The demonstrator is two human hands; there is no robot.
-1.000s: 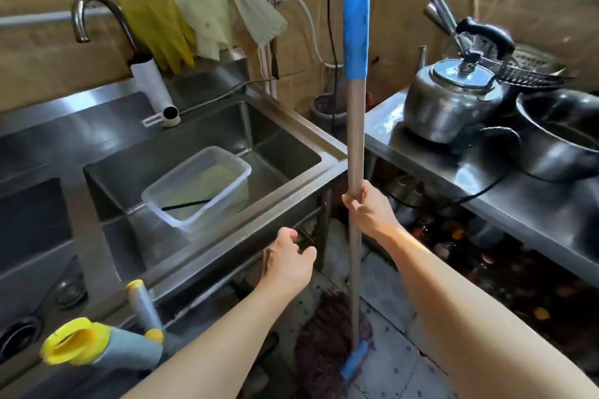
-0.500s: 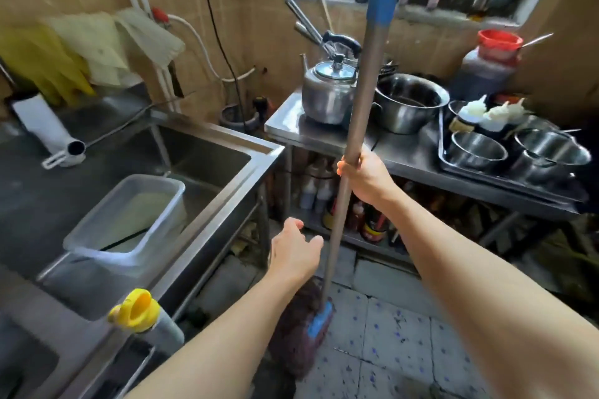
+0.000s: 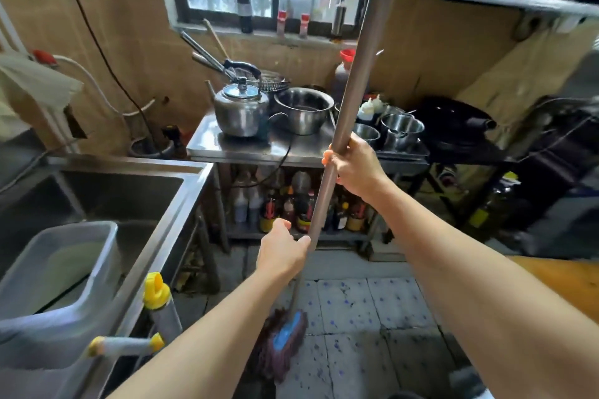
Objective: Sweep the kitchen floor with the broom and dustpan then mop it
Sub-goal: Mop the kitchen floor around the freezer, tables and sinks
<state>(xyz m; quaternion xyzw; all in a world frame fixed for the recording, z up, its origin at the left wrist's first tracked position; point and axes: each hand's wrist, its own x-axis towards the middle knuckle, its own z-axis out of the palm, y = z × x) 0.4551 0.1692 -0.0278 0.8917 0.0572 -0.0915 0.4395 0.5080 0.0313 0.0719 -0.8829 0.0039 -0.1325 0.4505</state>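
mop handle point(image 3: 353, 100) top cut off | left hand point(image 3: 283, 251) hides handle section | shelf bottles point(image 3: 291, 207) blurred

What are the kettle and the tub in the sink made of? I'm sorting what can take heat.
Kettle: polished metal, probably stainless steel, going by its mirror-like reflections. Tub: translucent plastic, cloudy walls that let light through.

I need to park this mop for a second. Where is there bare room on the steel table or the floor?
On the steel table, only the front strip before the kettle and big bowl is bare; a black cord crosses it. Its right side is crowded with small pots. The tiled floor right of the mop head is open, bordered by the wooden surface.
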